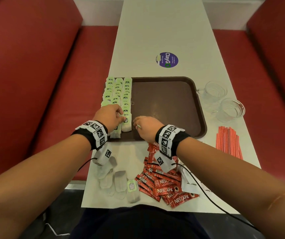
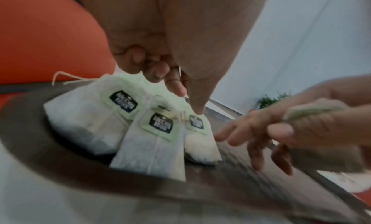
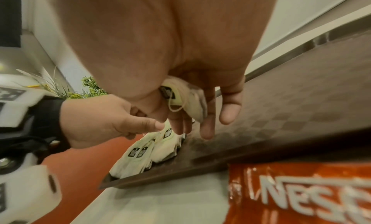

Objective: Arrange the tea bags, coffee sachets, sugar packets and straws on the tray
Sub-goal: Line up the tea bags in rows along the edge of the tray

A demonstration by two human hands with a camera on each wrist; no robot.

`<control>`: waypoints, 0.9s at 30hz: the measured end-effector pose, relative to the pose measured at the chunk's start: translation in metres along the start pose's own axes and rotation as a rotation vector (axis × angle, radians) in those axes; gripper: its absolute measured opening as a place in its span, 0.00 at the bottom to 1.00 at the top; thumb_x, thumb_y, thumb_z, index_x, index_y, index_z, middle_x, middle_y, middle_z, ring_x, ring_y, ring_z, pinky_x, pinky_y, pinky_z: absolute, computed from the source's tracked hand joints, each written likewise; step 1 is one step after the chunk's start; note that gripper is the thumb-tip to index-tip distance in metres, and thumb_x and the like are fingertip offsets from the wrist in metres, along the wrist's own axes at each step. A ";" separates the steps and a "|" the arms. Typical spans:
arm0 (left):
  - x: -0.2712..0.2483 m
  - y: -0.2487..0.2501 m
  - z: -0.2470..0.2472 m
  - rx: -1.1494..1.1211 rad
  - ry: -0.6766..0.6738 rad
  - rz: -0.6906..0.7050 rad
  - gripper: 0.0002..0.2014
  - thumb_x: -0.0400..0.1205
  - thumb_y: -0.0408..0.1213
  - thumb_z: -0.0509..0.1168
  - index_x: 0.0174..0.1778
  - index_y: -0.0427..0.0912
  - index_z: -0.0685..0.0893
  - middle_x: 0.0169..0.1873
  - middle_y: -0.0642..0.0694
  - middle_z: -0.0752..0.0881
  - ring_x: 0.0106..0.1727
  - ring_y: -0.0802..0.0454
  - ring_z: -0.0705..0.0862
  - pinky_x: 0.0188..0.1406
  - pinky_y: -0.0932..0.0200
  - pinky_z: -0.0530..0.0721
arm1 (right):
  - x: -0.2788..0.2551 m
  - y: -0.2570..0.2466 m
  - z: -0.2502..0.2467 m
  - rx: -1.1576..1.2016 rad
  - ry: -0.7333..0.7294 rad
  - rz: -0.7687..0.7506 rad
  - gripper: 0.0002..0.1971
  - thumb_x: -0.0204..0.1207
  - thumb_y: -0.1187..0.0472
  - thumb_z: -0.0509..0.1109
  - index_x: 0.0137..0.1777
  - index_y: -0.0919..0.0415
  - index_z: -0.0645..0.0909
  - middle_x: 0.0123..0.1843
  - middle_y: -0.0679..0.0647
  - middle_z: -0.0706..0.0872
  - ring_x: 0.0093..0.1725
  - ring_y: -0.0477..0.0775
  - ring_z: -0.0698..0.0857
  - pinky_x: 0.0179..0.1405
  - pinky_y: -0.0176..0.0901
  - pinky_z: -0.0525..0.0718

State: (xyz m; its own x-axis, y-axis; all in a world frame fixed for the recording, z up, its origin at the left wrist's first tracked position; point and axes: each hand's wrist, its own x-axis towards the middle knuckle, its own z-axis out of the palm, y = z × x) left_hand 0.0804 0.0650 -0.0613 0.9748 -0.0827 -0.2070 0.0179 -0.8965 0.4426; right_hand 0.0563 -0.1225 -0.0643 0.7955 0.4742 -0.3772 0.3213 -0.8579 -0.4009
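Pin the nearest green-tagged white tea bag [image 1: 126,124] with your left hand's [image 1: 110,116] pinching fingertips while your right hand [image 1: 146,127], fingers curled round a spare bag [image 3: 188,103], lays it square on the brown plastic tray [image 1: 169,100].

Head view looks down over the whole tray [image 1: 196,100]; both wrist views sit close, sharing its near-left corner.

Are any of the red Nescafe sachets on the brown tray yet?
No, the Nescafe sachets all lie on the white table, nearer the person than the tray.
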 end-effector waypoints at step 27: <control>-0.028 0.010 -0.021 -0.068 -0.031 0.523 0.05 0.77 0.46 0.75 0.47 0.54 0.88 0.44 0.58 0.87 0.46 0.53 0.81 0.48 0.47 0.82 | -0.013 -0.015 -0.012 0.416 0.037 -0.009 0.11 0.88 0.61 0.58 0.55 0.63 0.81 0.30 0.46 0.86 0.26 0.48 0.85 0.26 0.36 0.81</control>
State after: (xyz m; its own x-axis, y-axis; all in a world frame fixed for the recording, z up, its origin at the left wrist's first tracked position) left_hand 0.0576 0.0681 -0.0326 0.8504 -0.5252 0.0314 -0.4536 -0.7017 0.5494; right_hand 0.0469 -0.1180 -0.0430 0.8139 0.4674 -0.3451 0.0996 -0.6974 -0.7097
